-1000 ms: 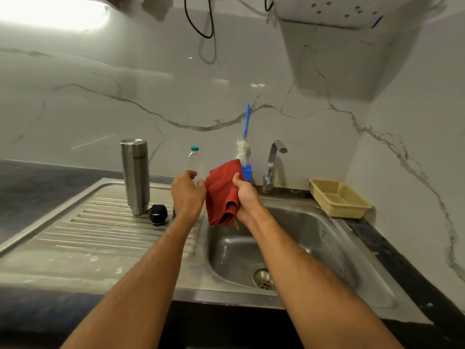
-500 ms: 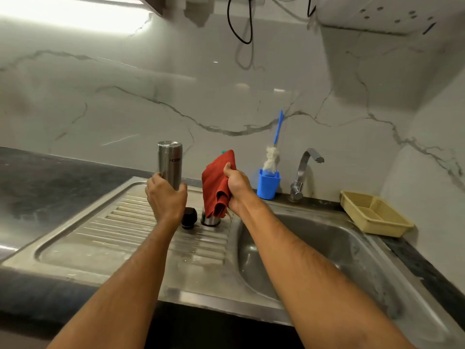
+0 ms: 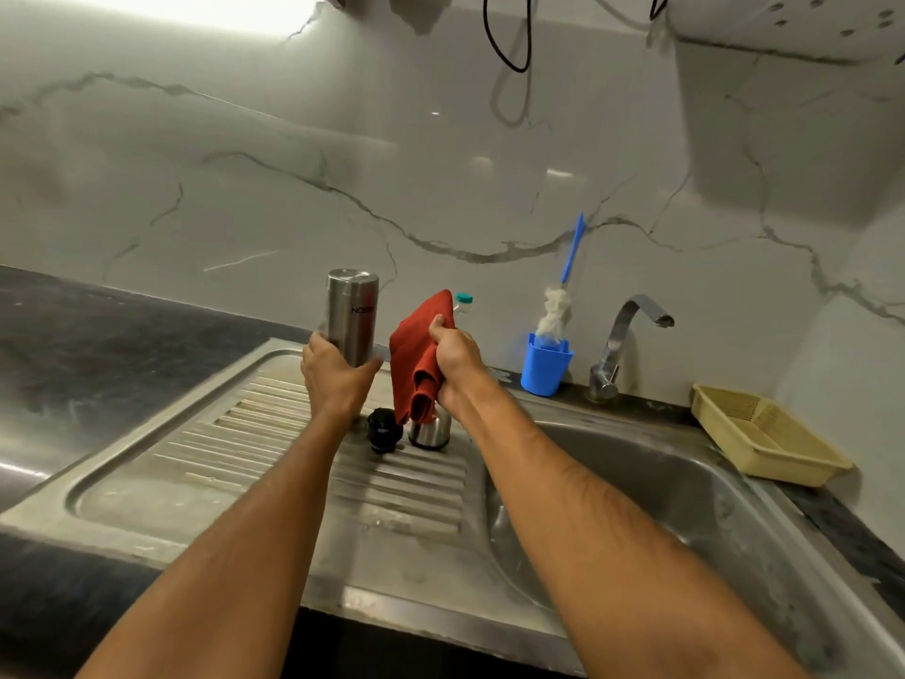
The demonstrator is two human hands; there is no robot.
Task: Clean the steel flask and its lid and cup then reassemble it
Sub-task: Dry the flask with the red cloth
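While hands hold flask (image 3: 352, 316) and cloth (image 3: 416, 355), lid (image 3: 384, 430) touches cup (image 3: 431, 430).

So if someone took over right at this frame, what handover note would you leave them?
Left hand grips the steel flask, which is upside down at the drainboard.
Right hand holds the red cloth.
Black lid and steel cup stand apart on the drainboard, not fitted.
Done: flask taken apart.
Left: wipe the flask, then refit lid and cup.

Bright glare top left, dim greenish cast, wide-angle bowing at edges
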